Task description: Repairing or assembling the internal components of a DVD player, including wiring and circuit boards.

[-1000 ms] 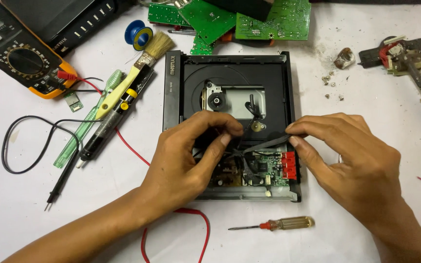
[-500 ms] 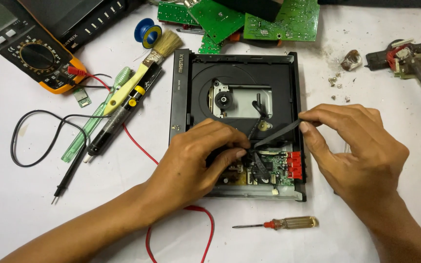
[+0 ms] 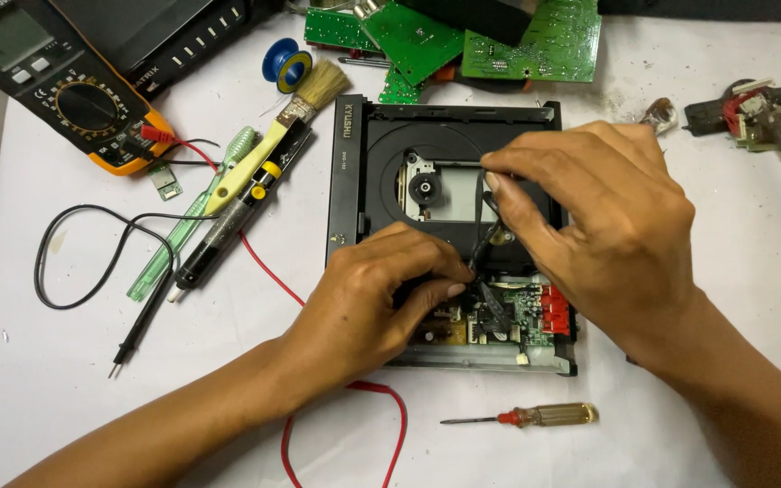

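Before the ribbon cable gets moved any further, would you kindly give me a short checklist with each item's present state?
1. Right hand pinches the ribbon cable above the disc tray: ok.
2. Left hand steadies the cable's lower end at the circuit board: ok.
3. Cable seated in its connector: cannot tell, fingers hide it.
4. Player lies flat on the table: ok.
5. Screwdriver lies clear of both hands, in front of the player: ok.
6. Red wire runs under the left forearm: not ok.
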